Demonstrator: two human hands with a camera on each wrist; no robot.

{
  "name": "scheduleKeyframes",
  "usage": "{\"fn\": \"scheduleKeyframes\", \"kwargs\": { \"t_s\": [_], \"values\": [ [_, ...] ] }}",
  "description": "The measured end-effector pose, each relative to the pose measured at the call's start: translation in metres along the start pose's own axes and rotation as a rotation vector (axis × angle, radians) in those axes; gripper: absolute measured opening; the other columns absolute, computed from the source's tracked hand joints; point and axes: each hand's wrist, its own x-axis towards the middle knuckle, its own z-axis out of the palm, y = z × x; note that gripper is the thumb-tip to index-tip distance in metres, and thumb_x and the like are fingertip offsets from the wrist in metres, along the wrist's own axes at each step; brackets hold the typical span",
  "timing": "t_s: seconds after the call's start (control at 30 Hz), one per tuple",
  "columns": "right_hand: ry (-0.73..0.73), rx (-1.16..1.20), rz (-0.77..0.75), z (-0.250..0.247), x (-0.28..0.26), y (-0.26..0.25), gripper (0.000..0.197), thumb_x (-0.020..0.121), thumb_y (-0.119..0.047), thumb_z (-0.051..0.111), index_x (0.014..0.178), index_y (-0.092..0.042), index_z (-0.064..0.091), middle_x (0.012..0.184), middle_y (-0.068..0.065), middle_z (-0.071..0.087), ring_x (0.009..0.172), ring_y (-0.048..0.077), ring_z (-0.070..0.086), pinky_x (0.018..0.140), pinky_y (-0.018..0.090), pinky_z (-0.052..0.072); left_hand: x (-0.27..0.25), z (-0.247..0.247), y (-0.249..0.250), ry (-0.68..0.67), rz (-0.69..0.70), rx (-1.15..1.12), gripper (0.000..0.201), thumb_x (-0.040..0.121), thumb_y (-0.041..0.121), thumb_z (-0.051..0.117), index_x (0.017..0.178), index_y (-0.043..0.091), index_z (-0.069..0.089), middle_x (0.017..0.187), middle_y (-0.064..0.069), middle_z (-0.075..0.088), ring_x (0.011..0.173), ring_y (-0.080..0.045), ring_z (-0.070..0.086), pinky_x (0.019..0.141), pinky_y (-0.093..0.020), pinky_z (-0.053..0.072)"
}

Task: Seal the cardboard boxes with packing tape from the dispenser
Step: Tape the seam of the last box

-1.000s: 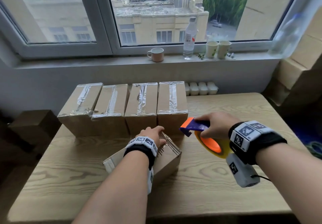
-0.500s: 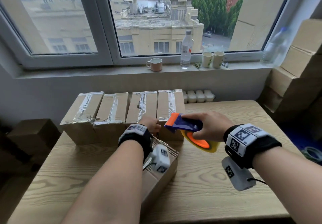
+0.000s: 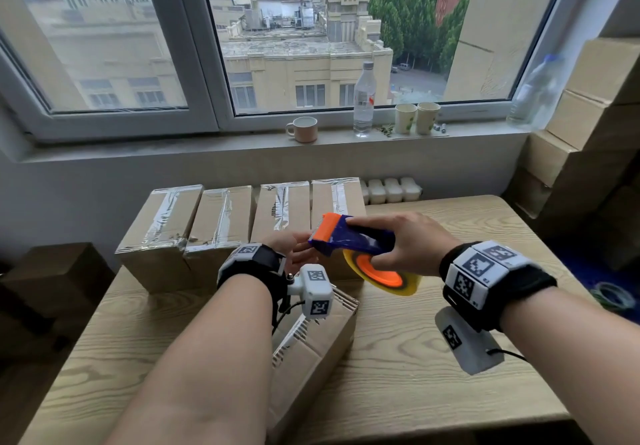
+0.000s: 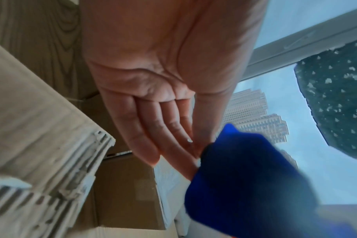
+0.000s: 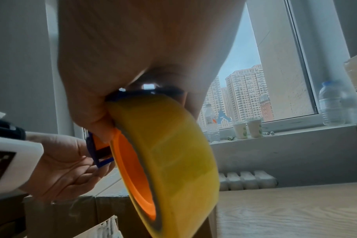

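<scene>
1. While the right hand (image 3: 401, 244) grips the blue-and-orange tape dispenser with its yellow roll (image 3: 360, 250) above the wooden surface (image 3: 433, 358), the left hand (image 3: 294, 250), fingers straight, touches its front end.
2. An unsealed brown cardboard box (image 3: 322, 344) lies below the hands.

Held in the air above the table: a tape dispenser (image 3: 349, 238) with a blue body, orange toothed front edge and a yellowish tape roll (image 3: 384, 276) on an orange hub, tilted with the blade end toward the left. Below it, near the table's front, one open cardboard box (image 3: 315, 344), flaps up, corrugated edges showing. Behind, along the far edge, four sealed boxes (image 3: 221, 223) side by side, each with a clear tape strip running down its top.
</scene>
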Motion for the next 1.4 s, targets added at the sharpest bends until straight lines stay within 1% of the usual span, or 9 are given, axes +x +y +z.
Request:
{"fn": "scheduleKeyframes", "kwargs": {
  "t_s": [0.1,0.27,0.57,0.7,0.8,0.9,1.0,1.2,1.4],
  "values": [
    [0.002,-0.028,-0.016,0.006,0.0,-0.005,0.067,0.074,-0.043,0.069,0.135,-0.055,0.044,0.115,-0.01,0.065,0.097,0.014,0.056,0.078,0.027,0.044,0.0,-0.005,-0.002,-0.016,0.034,0.066,0.006,0.092,0.014,0.06,0.093,0.009,0.063,0.069,-0.01,0.071,0.052,-0.015,0.067,0.05,-0.024,0.056],
    [-0.006,-0.056,-0.016,0.014,-0.001,-0.009,0.068,0.074,-0.045,0.068,0.136,-0.055,0.042,0.115,-0.011,0.064,0.096,0.013,0.054,0.073,0.026,0.039,0.008,-0.009,-0.009,0.027,0.087,0.116,0.011,0.094,0.014,0.057,0.101,0.008,0.064,0.089,-0.013,0.068,0.082,-0.02,0.065,0.072,-0.028,0.052],
    [-0.061,-0.042,0.021,0.022,-0.01,-0.015,0.07,0.074,-0.041,0.067,0.137,-0.054,0.04,0.115,-0.012,0.063,0.085,0.008,0.047,0.07,0.024,0.037,0.016,-0.012,-0.019,0.045,0.097,0.154,0.007,0.087,0.016,0.068,0.086,0.009,0.067,0.059,-0.004,0.068,0.061,-0.011,0.064,0.048,-0.02,0.054],
    [-0.131,-0.061,0.032,0.024,-0.013,-0.019,0.072,0.073,-0.042,0.068,0.137,-0.056,0.039,0.104,-0.013,0.06,0.084,0.008,0.046,0.069,0.025,0.038,0.02,-0.012,-0.014,0.098,0.132,0.252,0.018,0.092,0.017,0.063,0.077,0.009,0.057,0.066,-0.006,0.059,0.051,-0.011,0.057,0.049,-0.021,0.048],
    [-0.193,-0.112,0.051,0.016,-0.022,-0.012,0.07,0.072,-0.041,0.068,0.135,-0.058,0.041,0.098,-0.016,0.059,0.084,0.008,0.048,0.07,0.025,0.042,0.025,-0.028,-0.012,0.22,0.143,0.304,0.023,0.093,0.013,0.061,0.072,0.009,0.051,0.067,-0.005,0.049,0.058,-0.012,0.047,0.051,-0.019,0.043],
    [-0.262,-0.168,0.075,0.012,-0.029,-0.008,0.069,0.071,-0.042,0.069,0.134,-0.056,0.043,0.105,-0.017,0.062,0.086,0.009,0.05,0.072,0.026,0.044,0.034,-0.034,-0.018,0.303,0.195,0.383,0.011,0.085,0.011,0.07,0.082,0.002,0.065,0.073,-0.008,0.061,0.072,-0.019,0.058,0.069,-0.028,0.053],
    [-0.327,-0.222,0.082,0.015,-0.029,-0.011,0.068,0.07,-0.044,0.069,0.135,-0.05,0.047,0.111,-0.016,0.062,0.088,0.01,0.05,0.073,0.027,0.045,0.042,-0.026,-0.03,0.307,0.244,0.503,0.01,0.083,0.014,0.073,0.083,0.003,0.072,0.071,-0.008,0.065,0.072,-0.021,0.061,0.083,-0.034,0.053],
    [-0.312,-0.268,0.069,0.022,-0.024,-0.019,0.062,0.071,-0.048,0.068,0.131,-0.044,0.053,0.112,-0.014,0.065,0.097,0.014,0.058,0.076,0.029,0.048,0.045,-0.024,-0.029,0.374,0.303,0.736,0.012,0.087,0.024,0.069,0.089,0.015,0.075,0.082,-0.003,0.066,0.083,-0.019,0.061,0.081,-0.026,0.047],
    [-0.333,-0.305,0.06,0.029,-0.014,-0.024,0.059,0.072,-0.049,0.068,0.129,-0.043,0.054,0.11,-0.013,0.065,0.096,0.014,0.056,0.071,0.029,0.044,0.049,-0.028,-0.035,0.439,0.306,0.795,0.014,0.084,0.029,0.072,0.089,0.017,0.076,0.098,-0.006,0.072,0.094,-0.022,0.065,0.086,-0.029,0.049]
  ]
}}
